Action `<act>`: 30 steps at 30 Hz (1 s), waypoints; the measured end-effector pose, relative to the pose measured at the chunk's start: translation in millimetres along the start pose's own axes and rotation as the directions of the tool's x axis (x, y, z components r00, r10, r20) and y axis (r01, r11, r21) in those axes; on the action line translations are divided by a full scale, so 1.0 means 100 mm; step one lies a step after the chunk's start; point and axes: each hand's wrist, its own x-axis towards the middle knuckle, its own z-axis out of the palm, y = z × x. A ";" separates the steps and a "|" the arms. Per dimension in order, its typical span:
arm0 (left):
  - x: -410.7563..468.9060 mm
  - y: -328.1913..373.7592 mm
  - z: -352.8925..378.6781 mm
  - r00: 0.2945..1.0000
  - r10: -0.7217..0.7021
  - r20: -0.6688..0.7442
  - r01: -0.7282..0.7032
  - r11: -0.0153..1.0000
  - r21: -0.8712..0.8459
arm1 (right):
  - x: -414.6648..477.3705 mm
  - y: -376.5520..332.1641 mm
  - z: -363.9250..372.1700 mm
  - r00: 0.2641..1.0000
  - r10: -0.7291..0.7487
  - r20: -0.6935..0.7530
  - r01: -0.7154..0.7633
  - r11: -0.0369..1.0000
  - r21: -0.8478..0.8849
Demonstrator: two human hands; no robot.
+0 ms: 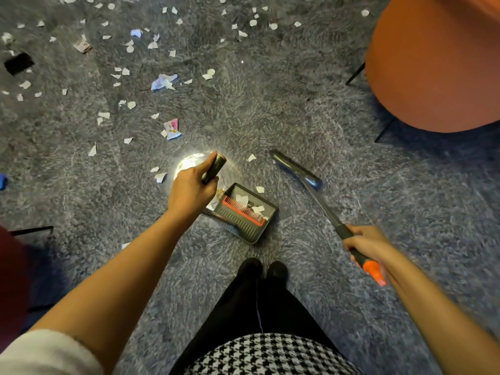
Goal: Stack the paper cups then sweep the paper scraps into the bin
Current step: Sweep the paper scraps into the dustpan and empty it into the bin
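Note:
I stand on a grey shaggy carpet [270,109] strewn with white paper scraps [130,104] and some coloured ones [171,129], mostly ahead and to the left. My left hand [190,189] grips the dark top of the long handle [213,167] of a grey dustpan [244,215]. The pan sits on the carpet just ahead of my feet, with a few scraps and an orange comb strip inside. My right hand [365,244] grips the grey, orange-tipped handle of a broom. The broom head [295,169] is blurred, to the right of the pan. No cups or bin are in view.
An orange rounded chair [438,60] with thin black legs fills the upper right. A dark red object [10,274] and a black bar are at the left edge. A black square thing [19,63] lies far left. My black shoes [261,269] stand behind the pan.

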 end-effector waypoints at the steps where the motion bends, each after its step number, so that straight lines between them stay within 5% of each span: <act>1: 0.00 0.00 0.00 1.000 -0.001 0.004 0.001 1.000 0.000 | -0.07 0.04 0.02 1.000 0.006 0.013 -0.006 1.000 -0.007; 15: 0.07 0.02 0.13 0.998 0.047 0.031 -0.049 0.998 0.045 | -0.80 0.52 0.17 0.988 0.018 0.152 0.011 0.982 -0.187; 30: 0.05 0.04 0.09 0.997 0.025 0.079 -0.025 1.000 -0.005 | -1.01 0.47 0.02 0.995 0.017 0.096 -0.018 1.000 0.006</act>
